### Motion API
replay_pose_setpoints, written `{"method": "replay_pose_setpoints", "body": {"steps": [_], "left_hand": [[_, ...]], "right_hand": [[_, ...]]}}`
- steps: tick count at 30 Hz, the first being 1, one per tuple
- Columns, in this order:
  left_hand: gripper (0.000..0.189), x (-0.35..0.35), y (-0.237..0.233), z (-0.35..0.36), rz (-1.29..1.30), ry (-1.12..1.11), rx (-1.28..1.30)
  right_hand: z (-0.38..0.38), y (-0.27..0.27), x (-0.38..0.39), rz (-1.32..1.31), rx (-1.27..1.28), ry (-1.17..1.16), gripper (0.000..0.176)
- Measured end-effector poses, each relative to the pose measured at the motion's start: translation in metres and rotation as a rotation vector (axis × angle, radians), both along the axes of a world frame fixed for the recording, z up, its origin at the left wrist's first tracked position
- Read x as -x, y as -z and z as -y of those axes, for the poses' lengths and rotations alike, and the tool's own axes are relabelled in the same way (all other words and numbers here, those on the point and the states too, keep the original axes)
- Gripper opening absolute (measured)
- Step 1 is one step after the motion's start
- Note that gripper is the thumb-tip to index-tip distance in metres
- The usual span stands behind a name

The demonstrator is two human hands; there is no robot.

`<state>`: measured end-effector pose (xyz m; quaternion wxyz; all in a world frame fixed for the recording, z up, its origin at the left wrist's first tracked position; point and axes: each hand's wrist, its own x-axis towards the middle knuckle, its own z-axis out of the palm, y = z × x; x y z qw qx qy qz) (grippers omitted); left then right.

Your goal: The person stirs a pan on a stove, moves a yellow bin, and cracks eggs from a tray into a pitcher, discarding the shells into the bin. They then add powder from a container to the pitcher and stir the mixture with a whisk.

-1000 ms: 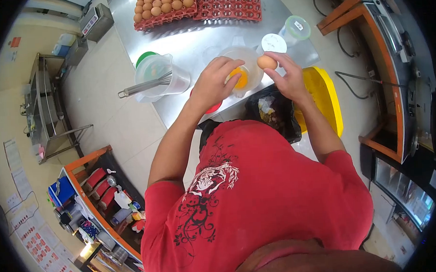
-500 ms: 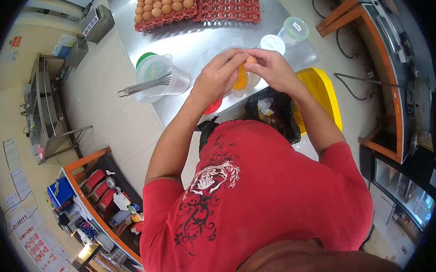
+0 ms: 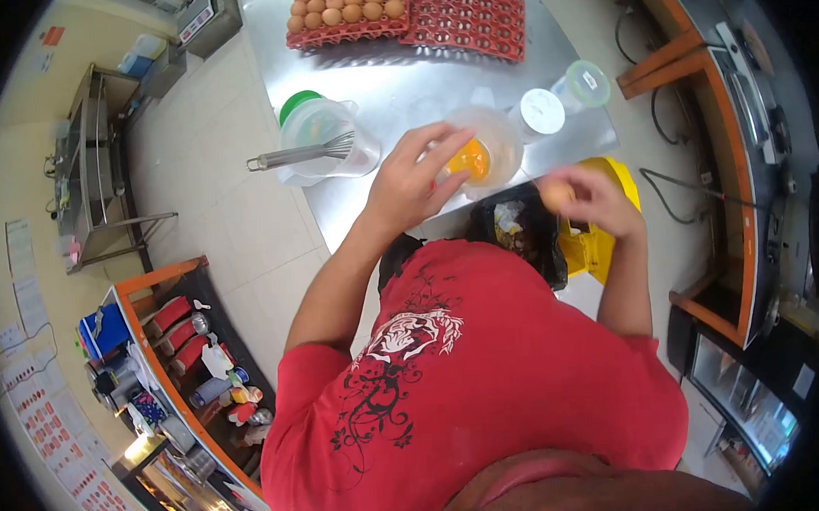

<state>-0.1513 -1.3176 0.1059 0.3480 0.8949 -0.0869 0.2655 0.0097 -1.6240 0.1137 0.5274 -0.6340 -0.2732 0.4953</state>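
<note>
My right hand [image 3: 601, 201] is closed around an eggshell [image 3: 557, 194], slightly blurred, beside a black bag [image 3: 548, 249] that has scraps in it. My left hand [image 3: 415, 178] has its fingers apart at the near left side of a clear bowl [image 3: 507, 140]; whether the fingertips touch the rim is hard to tell. Orange-yellow egg yolks [image 3: 471, 160] lie in that bowl. To the left stands a translucent pitcher [image 3: 361, 159], with a whisk [image 3: 295, 156] resting across its top.
A red tray of brown eggs [image 3: 351, 13] and a second red tray [image 3: 469, 17] with vacant cups sit at the table's [image 3: 411, 86] far side. A white-lidded tub [image 3: 542, 111] and a green-lidded container [image 3: 588, 83] stand right. A yellow bin [image 3: 622, 180] is below.
My hands have separated from above the bowl. The right one has moved right and toward me with the eggshell; the left has spread its fingers. The bowl's yolks are more visible.
</note>
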Motion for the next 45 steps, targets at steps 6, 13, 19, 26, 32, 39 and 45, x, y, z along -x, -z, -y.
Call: {"method": "replay_pose_setpoints", "body": {"steps": [6, 13, 19, 26, 32, 39, 45], "left_hand": [[0.040, 0.076, 0.013, -0.027, -0.106, -0.177, 0.065], [0.026, 0.111, -0.063, -0.099, 0.216, -0.158, 0.048], [0.028, 0.062, -0.075, -0.286, 0.184, -0.453, 0.219], [0.049, -0.118, 0.091, -0.426, -0.150, -0.297, -0.098], [0.053, -0.170, 0.166, -0.438, -0.205, -0.160, 0.016], [0.049, -0.169, 0.170, -0.459, -0.078, -0.186, 0.038], [0.025, -0.182, 0.149, -0.433, 0.214, -0.175, 1.394]], "right_hand": [[0.040, 0.020, -0.027, 0.648, 0.509, 0.022, 0.036], [-0.169, -0.022, -0.119, 0.833, -0.031, 0.022, 0.026], [-0.364, 0.093, -0.211, 1.140, 0.165, -0.201, 0.032], [-0.433, 0.128, -0.206, 1.207, 0.279, -0.072, 0.060], [-0.421, 0.123, -0.209, 1.143, 0.238, -0.026, 0.044], [-0.421, 0.120, -0.214, 0.406, 0.026, 0.385, 0.031], [-0.453, 0.056, -0.211, -0.430, -0.557, 0.906, 0.022]]}}
